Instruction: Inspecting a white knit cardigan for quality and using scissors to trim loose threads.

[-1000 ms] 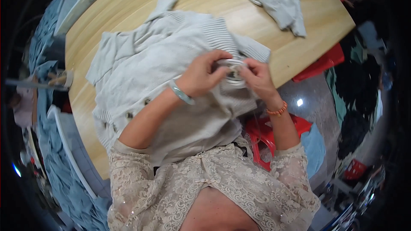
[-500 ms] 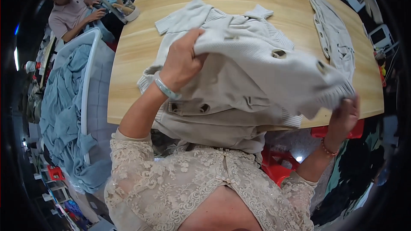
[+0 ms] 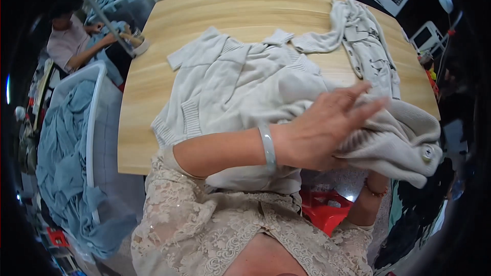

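A pale cream knit cardigan is bunched at the right front of the table, its end raised past the edge and a round button showing. My left hand reaches across onto this bunched part, fingers stretched apart and blurred by motion. Beneath the raised knit is my right hand; its wrist with a red beaded bracelet shows, but the cloth hides the fingers. Cream knitwear spreads over the middle of the table, with ribbed edges at the left. Overlapping folds hide where one piece ends and another begins.
Another buttoned cream knit lies along the table's right side. The wooden table has a white bin of blue-grey garments on its left. A co-worker handles blue-grey cloth behind that bin. A red stool stands below the front edge.
My left hand has let go of the lifted knit edge and swung right across it. The knit once stretched between my hands is now bunched at the right, covering my right hand's fingers.
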`<action>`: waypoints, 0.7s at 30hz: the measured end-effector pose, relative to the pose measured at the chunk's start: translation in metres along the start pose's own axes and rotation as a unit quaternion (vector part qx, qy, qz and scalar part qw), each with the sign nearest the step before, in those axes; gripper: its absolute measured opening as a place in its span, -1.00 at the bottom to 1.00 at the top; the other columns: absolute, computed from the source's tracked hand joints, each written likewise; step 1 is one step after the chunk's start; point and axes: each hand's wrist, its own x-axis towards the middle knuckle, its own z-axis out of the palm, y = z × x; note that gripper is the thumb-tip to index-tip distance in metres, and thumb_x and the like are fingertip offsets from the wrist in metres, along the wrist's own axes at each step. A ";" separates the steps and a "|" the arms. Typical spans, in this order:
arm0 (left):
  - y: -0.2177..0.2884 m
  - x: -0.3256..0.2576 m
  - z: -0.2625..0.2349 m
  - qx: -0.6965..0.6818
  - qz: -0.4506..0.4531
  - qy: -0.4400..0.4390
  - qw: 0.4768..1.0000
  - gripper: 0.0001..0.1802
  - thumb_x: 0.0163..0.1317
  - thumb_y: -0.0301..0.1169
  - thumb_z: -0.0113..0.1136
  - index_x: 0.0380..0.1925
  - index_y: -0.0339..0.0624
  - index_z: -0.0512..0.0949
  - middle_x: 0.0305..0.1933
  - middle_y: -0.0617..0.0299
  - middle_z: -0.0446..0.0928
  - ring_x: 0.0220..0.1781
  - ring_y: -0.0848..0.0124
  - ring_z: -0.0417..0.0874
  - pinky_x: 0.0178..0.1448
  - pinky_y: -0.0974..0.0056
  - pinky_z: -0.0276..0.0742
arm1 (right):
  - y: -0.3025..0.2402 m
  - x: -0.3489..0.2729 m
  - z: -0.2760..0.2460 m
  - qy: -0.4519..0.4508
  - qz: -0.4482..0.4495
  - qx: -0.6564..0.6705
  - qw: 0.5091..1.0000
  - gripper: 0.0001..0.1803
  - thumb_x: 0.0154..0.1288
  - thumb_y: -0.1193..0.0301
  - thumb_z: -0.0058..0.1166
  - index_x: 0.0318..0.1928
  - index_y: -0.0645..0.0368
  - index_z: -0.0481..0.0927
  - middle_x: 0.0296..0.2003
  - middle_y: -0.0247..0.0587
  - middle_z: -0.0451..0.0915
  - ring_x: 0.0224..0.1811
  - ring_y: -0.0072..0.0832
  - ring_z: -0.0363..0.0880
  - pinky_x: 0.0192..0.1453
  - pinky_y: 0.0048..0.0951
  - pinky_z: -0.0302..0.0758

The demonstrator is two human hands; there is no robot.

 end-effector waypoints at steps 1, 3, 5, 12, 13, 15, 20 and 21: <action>-0.009 -0.002 0.002 -0.049 -0.055 -0.047 0.996 0.41 -0.25 -0.36 0.60 0.51 -0.18 -0.22 0.51 -0.20 -0.09 0.52 -0.05 0.00 0.50 0.03 0.14 | -0.002 -0.007 0.001 0.002 0.008 0.005 1.000 -0.11 0.18 0.36 0.28 0.43 0.24 0.07 0.36 -0.19 0.23 0.18 -0.37 0.48 0.22 -0.40 0.47; -0.020 0.023 0.027 -0.241 -0.034 -0.067 0.968 0.47 -0.25 -0.30 0.62 0.50 -0.23 -0.32 0.48 -0.18 0.09 0.50 -0.01 0.15 0.51 0.06 0.17 | -0.020 0.013 0.009 0.025 0.036 -0.006 0.999 -0.16 0.22 0.35 0.24 0.42 0.24 0.09 0.34 -0.18 0.26 0.19 -0.37 0.47 0.24 -0.39 0.45; -0.019 0.035 0.047 -0.343 -0.015 -0.111 0.933 0.45 -0.24 -0.25 0.63 0.50 -0.18 -0.28 0.35 -0.11 0.35 0.32 0.07 0.45 0.46 0.18 0.27 | -0.025 0.023 0.012 0.029 0.047 0.003 0.998 -0.20 0.25 0.33 0.21 0.41 0.24 0.11 0.32 -0.18 0.28 0.21 -0.37 0.46 0.25 -0.37 0.44; 0.003 0.014 0.106 -0.604 -0.258 -0.190 0.730 -0.30 -0.12 -0.44 0.55 0.13 -0.16 0.55 0.05 0.25 0.63 0.06 0.40 0.59 0.24 0.31 0.46 | 0.023 -0.075 -0.077 0.019 0.085 0.031 0.996 -0.34 0.38 0.28 0.08 0.38 0.25 0.19 0.26 -0.15 0.37 0.26 -0.37 0.42 0.31 -0.31 0.41; 0.000 0.007 0.112 -0.611 -0.273 -0.159 0.726 -0.31 -0.10 -0.45 0.55 0.14 -0.16 0.55 0.08 0.26 0.62 0.07 0.41 0.58 0.24 0.32 0.46 | 0.018 -0.051 -0.071 0.019 0.093 0.033 0.995 -0.36 0.39 0.27 0.07 0.37 0.25 0.20 0.25 -0.15 0.38 0.27 -0.37 0.42 0.31 -0.30 0.40; -0.012 -0.006 0.114 -0.653 -0.351 -0.116 0.661 -0.32 -0.04 -0.47 0.53 0.16 -0.18 0.53 0.15 0.26 0.58 0.12 0.42 0.57 0.27 0.31 0.44 | 0.002 -0.021 -0.043 0.071 0.109 0.115 0.985 -0.62 0.28 0.56 0.04 0.12 0.35 0.46 -0.19 -0.19 0.64 -0.14 -0.47 0.65 -0.02 -0.48 0.58; -0.093 0.009 0.033 -0.535 -0.406 -0.038 0.740 -0.42 0.22 -0.27 0.36 0.22 -0.21 0.48 0.19 0.23 0.55 0.22 0.43 0.54 0.30 0.30 0.44 | 0.026 0.010 -0.039 0.061 0.244 0.058 0.966 -0.42 0.35 0.48 0.14 0.33 0.31 0.32 -0.22 -0.19 0.62 -0.56 -0.73 0.50 -0.52 -0.70 0.44; -0.133 0.023 0.004 -0.472 -0.375 -0.008 0.798 -0.42 0.27 -0.17 0.28 0.24 -0.19 0.47 0.22 0.23 0.53 0.22 0.43 0.54 0.30 0.29 0.44 | 0.028 0.015 -0.039 0.069 0.229 0.054 0.970 -0.44 0.36 0.47 0.14 0.33 0.31 0.33 -0.22 -0.19 0.62 -0.56 -0.73 0.50 -0.53 -0.70 0.44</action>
